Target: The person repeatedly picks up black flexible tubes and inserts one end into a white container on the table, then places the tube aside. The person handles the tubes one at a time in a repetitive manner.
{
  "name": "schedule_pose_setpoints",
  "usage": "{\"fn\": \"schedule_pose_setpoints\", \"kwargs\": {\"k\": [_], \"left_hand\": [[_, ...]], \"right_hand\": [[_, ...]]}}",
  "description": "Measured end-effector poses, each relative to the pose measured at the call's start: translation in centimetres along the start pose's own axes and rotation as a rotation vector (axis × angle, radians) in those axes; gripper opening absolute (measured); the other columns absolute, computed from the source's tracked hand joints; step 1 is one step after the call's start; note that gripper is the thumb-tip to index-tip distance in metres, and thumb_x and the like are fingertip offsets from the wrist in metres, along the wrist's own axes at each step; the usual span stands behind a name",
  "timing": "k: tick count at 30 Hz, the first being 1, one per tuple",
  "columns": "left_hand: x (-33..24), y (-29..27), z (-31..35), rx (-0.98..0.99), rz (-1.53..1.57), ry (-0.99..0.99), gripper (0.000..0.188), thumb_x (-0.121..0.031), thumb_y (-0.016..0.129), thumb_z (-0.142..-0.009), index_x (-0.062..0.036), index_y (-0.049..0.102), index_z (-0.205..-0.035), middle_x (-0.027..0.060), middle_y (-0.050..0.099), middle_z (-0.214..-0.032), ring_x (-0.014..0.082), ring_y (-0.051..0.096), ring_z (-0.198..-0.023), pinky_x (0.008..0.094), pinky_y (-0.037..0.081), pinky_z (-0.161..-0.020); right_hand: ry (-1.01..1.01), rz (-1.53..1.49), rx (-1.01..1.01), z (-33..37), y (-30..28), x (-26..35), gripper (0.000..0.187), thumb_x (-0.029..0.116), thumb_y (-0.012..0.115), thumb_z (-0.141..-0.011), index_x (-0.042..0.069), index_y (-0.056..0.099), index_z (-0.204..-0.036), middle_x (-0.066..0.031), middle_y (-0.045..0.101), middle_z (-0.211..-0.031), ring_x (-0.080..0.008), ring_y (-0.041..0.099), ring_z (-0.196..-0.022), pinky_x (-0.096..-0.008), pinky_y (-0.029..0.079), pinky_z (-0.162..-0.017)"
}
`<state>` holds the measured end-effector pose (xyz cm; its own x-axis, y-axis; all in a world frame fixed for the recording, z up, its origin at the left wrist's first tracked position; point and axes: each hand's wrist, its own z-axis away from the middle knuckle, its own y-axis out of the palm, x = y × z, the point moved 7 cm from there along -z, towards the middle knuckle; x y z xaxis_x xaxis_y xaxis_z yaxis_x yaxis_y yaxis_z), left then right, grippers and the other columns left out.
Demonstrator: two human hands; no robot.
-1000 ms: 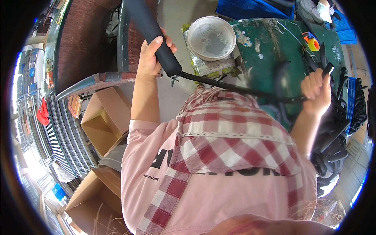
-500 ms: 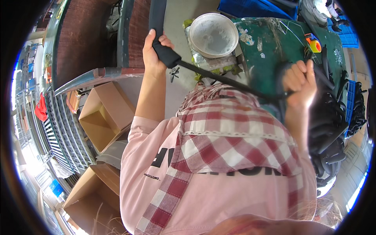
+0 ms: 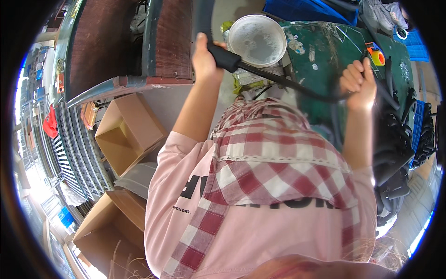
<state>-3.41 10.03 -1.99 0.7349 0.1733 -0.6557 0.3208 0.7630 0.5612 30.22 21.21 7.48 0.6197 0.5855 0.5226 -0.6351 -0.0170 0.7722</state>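
My left hand (image 3: 207, 60) is closed around a thick black foam tube (image 3: 225, 58), which bends up past the top edge of the view. A thinner black strip (image 3: 288, 83) comes out of the tube's near end and runs right, sagging a little. My right hand (image 3: 358, 84) is closed on the far end of this strip, fingers curled in. Behind the strip stands a white bucket (image 3: 257, 41) with pale grey residue inside. The right hand is over the edge of a green worktable (image 3: 316, 51).
An orange and yellow tape roll (image 3: 377, 56) lies on the table. Black tubes (image 3: 390, 153) are heaped at the right. Open cardboard boxes (image 3: 134, 128) stand at the left, below a dark red-brown panelled structure (image 3: 169, 42). Blue crates (image 3: 413, 44) sit at the far right.
My left hand and the foam tube have moved right, toward my right hand. The right hand has risen slightly. Less of the thin strip shows between the hands.
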Motion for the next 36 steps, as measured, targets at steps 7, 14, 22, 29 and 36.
{"fn": "schedule_pose_setpoints", "kwargs": {"k": [7, 14, 22, 29, 36], "left_hand": [[-3.4, 2.5, 1.3, 0.552, -0.174, 0.027, 0.034, -0.020, 0.059, -0.088, 0.0021, 0.050, -0.112, 0.0159, 0.062, -0.095, 0.0260, 0.064, -0.085, 0.0364, 0.053, -0.076], [-2.1, 6.1, 2.3, 0.589, -0.200, -0.067, 0.035, -0.023, 0.060, -0.089, -0.0058, 0.048, -0.117, 0.0089, 0.056, -0.087, 0.0188, 0.055, -0.077, 0.0324, 0.050, -0.072], [0.3, 3.2, 5.4, 0.501, -0.292, -0.151, 0.043, -0.023, 0.063, -0.085, -0.0038, 0.043, -0.119, 0.0075, 0.052, -0.083, 0.0177, 0.053, -0.072, 0.0306, 0.048, -0.066], [0.2, -1.1, 7.0, 0.362, -0.281, -0.101, 0.041, -0.017, 0.063, -0.082, -0.0015, 0.043, -0.115, 0.0073, 0.053, -0.078, 0.0178, 0.054, -0.066, 0.0307, 0.047, -0.062], [0.2, -10.3, 8.9, 0.131, -0.316, -0.053, 0.026, -0.012, 0.060, -0.082, -0.0014, 0.046, -0.101, 0.0061, 0.051, -0.074, 0.0162, 0.052, -0.062, 0.0295, 0.045, -0.059]], "right_hand": [[0.103, 0.233, 0.414, 3.4, 0.9, 7.5, 0.029, 0.028, 0.032, -0.103, 0.009, 0.036, -0.082, 0.0049, 0.032, -0.057, -0.0054, 0.023, -0.040, -0.0203, 0.022, -0.037], [-0.354, 0.897, -0.279, 3.6, 1.4, 13.6, 0.028, 0.029, 0.039, -0.101, 0.005, 0.048, -0.091, 0.0073, 0.033, -0.058, -0.0009, 0.023, -0.042, -0.0178, 0.018, -0.036], [-0.019, 0.693, -0.071, 4.0, -2.3, 11.9, 0.027, 0.031, 0.040, -0.101, 0.010, 0.045, -0.085, 0.0082, 0.029, -0.058, -0.0005, 0.021, -0.043, -0.0171, 0.014, -0.035], [-0.014, 0.669, -0.100, 2.1, -1.4, 7.7, 0.026, 0.031, 0.044, -0.099, 0.010, 0.046, -0.083, 0.0091, 0.028, -0.057, 0.0002, 0.019, -0.043, -0.0175, 0.014, -0.036], [0.028, 0.664, -0.230, 2.0, -2.0, 0.3, 0.027, 0.033, 0.046, -0.098, 0.010, 0.050, -0.085, 0.0091, 0.029, -0.057, -0.0009, 0.022, -0.044, -0.0184, 0.015, -0.039]]}}
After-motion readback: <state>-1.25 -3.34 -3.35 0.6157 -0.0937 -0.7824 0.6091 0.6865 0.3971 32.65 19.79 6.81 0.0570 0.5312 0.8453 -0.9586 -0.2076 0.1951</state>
